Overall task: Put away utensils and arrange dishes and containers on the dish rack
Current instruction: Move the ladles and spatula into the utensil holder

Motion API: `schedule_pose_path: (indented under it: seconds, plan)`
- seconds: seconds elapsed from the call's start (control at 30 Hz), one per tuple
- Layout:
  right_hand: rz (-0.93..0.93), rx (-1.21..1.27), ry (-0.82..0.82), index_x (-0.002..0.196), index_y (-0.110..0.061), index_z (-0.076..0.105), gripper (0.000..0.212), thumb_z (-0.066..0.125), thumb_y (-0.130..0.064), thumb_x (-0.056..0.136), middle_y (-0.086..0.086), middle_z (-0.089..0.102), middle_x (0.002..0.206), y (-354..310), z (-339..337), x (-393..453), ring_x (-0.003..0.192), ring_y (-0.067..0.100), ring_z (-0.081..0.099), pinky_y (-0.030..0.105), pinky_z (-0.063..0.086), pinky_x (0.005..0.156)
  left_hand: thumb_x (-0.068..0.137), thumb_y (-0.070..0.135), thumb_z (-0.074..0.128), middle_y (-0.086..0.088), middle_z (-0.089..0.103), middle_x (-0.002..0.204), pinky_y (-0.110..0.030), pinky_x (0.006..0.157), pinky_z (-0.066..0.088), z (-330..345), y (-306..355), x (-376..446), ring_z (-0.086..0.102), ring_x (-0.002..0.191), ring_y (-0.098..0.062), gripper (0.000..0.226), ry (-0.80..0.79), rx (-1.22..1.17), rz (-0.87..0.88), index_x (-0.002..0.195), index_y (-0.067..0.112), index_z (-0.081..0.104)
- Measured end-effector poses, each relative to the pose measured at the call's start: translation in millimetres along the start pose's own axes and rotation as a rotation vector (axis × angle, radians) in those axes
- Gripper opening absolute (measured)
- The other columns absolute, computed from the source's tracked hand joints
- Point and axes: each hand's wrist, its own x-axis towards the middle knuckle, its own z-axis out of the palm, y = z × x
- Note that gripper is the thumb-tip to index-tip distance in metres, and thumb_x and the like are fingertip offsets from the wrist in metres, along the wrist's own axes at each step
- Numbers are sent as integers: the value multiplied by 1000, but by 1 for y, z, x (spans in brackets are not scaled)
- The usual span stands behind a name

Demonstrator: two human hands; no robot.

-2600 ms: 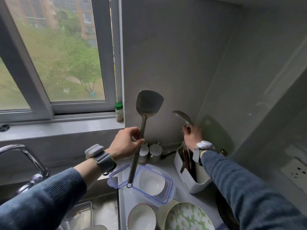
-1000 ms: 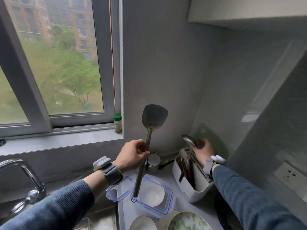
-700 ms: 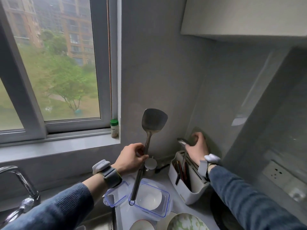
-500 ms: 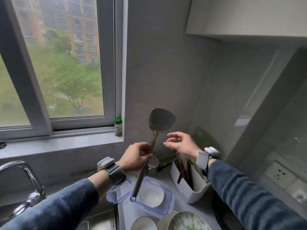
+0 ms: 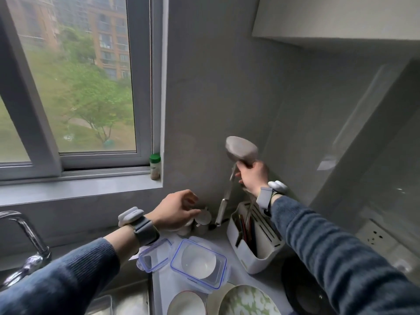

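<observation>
My right hand [image 5: 252,176] grips a metal spatula [image 5: 241,151] just below its blade, blade up, handle hanging down towards the white utensil holder [image 5: 261,248] in the corner. The holder has chopsticks and other utensils standing in its slots. My left hand [image 5: 177,210] hovers empty with fingers apart over two small white cups [image 5: 200,221] by the wall. A clear container [image 5: 198,263] with a blue rim holds a white bowl, and its lid [image 5: 154,254] lies beside it. Bowls [image 5: 186,303] and a green-patterned plate [image 5: 248,301] sit at the bottom edge.
A sink with a chrome tap [image 5: 25,237] lies at the left. A small green-capped bottle [image 5: 155,165] stands on the window sill. A dark pan [image 5: 302,289] sits at the right under my sleeve. A cabinet [image 5: 329,19] hangs overhead, and a wall socket [image 5: 377,237] is at the right.
The spatula passed from my left hand to my right hand and moved right, above the utensil holder. My left hand let go and dropped towards the cups. The ladle went into the holder earlier.
</observation>
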Motion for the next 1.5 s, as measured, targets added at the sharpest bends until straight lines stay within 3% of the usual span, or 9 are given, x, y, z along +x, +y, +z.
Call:
schedule_pose_path:
  seconds: [0.1, 0.23, 0.43, 0.57, 0.8, 0.97, 1.27, 1.37, 1.5]
  plan:
    - [-67, -162, 123, 66, -7, 72, 44, 68, -46, 85, 7, 72, 62, 7, -11, 14, 55, 27, 69, 39, 58, 55, 86, 37, 76, 15, 73, 101, -14, 78, 50, -4, -7, 2, 66, 83, 6, 24, -3, 12, -20, 107, 29, 70]
    - [-145, -300, 201, 68, 1, 68, 47, 68, -41, 91, 20, 71, 70, 15, -17, 23, 63, 34, 66, 37, 47, 57, 85, 33, 76, 16, 73, 95, -8, 70, 46, 1, -10, 3, 66, 78, 9, 19, -4, 8, -37, 103, 29, 71]
    - [-67, -430, 110, 75, -2, 67, 44, 63, -42, 94, 17, 67, 71, 37, -15, 28, 63, 31, 60, 31, 35, 57, 85, 30, 76, 15, 75, 95, -6, 69, 46, 6, -11, 6, 66, 77, 10, 18, -19, 20, -23, 102, 26, 72]
    - [-14, -435, 88, 72, -2, 68, 50, 62, -48, 90, 13, 69, 65, 63, -15, 31, 64, 33, 69, 30, 44, 54, 86, 31, 76, 15, 74, 95, -5, 69, 46, 5, -11, 10, 65, 77, 12, 18, -26, 25, -17, 102, 26, 73]
    - [16, -424, 64, 78, -3, 69, 45, 63, -45, 91, 12, 68, 68, 81, -21, 25, 66, 33, 67, 29, 41, 57, 86, 31, 76, 15, 75, 95, -7, 69, 46, 7, -10, 12, 66, 80, 9, 18, -28, 29, -15, 103, 27, 72]
    - [-51, -414, 101, 82, -6, 69, 36, 65, -42, 88, 10, 71, 72, 86, -24, 25, 68, 31, 70, 36, 56, 60, 85, 31, 76, 14, 75, 97, -11, 75, 51, 11, -7, 10, 68, 84, 5, 19, -32, 28, -10, 103, 26, 72]
    - [-53, -340, 89, 95, -9, 72, 22, 68, -29, 88, 12, 75, 86, 94, -31, 13, 82, 33, 71, 34, 54, 71, 85, 31, 75, 13, 75, 98, -21, 83, 56, 9, -4, 9, 69, 87, 0, 19, -37, 21, -9, 103, 27, 73]
    - [-40, -301, 90, 88, -12, 72, 14, 69, -25, 88, 10, 76, 81, 95, -31, 5, 77, 31, 72, 32, 53, 69, 84, 30, 75, 12, 75, 98, -17, 79, 54, 10, -3, 7, 68, 86, 1, 19, -27, 19, -5, 103, 26, 73]
    - [21, -249, 87, 68, -26, 62, 17, 69, -34, 81, 5, 75, 72, 112, -33, 1, 70, 33, 73, 45, 61, 69, 85, 31, 75, 13, 74, 99, -15, 79, 53, 9, -4, 6, 68, 86, 3, 20, -32, 11, -13, 104, 26, 73]
